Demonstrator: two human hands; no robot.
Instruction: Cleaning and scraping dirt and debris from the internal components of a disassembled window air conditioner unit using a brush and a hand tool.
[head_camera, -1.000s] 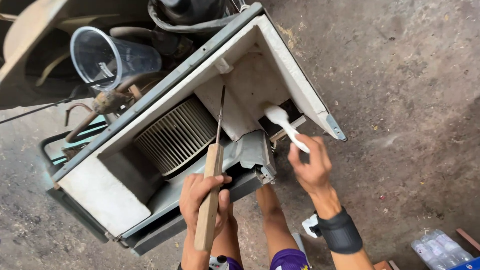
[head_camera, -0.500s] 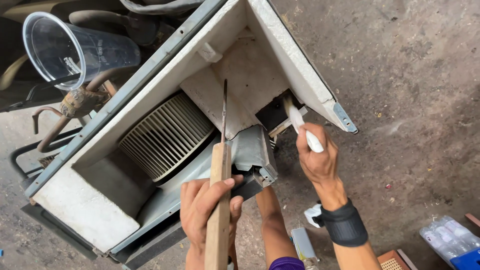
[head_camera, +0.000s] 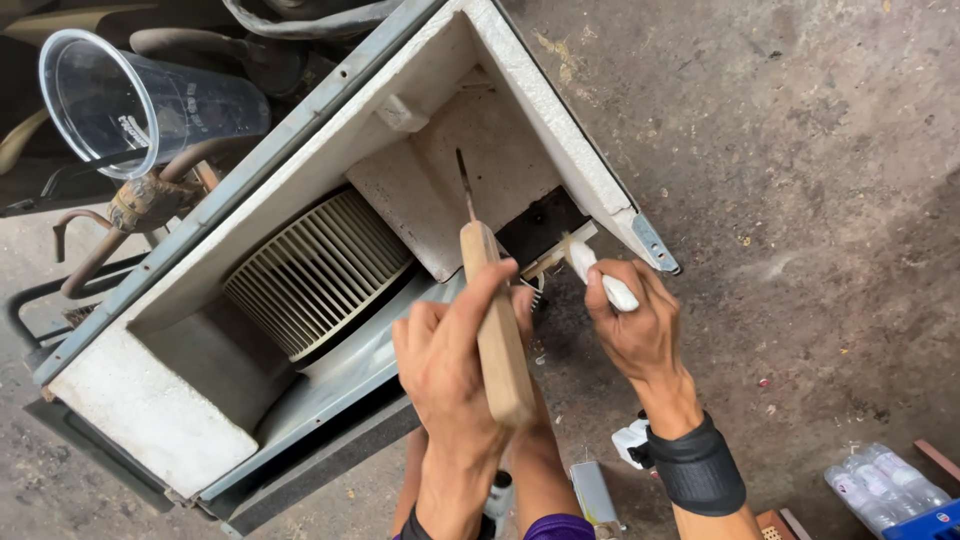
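- Head view: the left hand (head_camera: 450, 370) has its fingers wrapped tight around the wooden handle of a screwdriver (head_camera: 490, 320) — its thin tip points up into the open white box (head_camera: 150, 420), just by the inner wall.
- The right hand (head_camera: 635, 325) pinches a small white brush (head_camera: 595, 275), its head set at the dark gap by the box corner.
- The round fan (head_camera: 315, 270) sits inside the box, and a clear cup (head_camera: 120, 100) lies behind it.
- The brush head is hard to see — the gap is dark.

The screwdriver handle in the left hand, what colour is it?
Light brown wood, on the screwdriver handle in the left hand; head view.
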